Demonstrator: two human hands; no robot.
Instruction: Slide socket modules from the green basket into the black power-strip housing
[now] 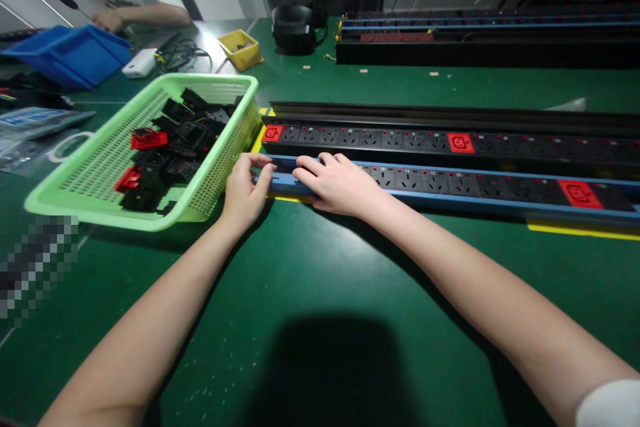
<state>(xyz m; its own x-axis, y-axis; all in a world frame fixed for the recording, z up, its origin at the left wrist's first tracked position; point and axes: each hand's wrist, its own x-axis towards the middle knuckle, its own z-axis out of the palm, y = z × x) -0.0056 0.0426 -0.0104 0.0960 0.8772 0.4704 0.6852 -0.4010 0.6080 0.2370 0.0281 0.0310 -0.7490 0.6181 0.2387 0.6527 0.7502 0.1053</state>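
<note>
A long blue rail [480,203] with black sockets and a red socket [580,194] lies across the table. My left hand [246,188] is at the rail's left end, thumb and fingers apart around its edge; nothing shows between them. Over the rail just to the right, my right hand [337,183] lies palm down with its fingers spread, touching the sockets or the rail. What is beneath its palm is hidden. Behind it runs a black rail [380,138] with sockets, red ones at its left end and middle. The light green basket [215,173] beside my left hand holds black and red socket pieces.
At the back left are a blue bin [75,57], a white adapter [140,63] with cables and a small yellow box [241,50]. A black object [295,28] and more long rails [480,53] stand behind. A person's hand [107,20] shows at the upper left.
</note>
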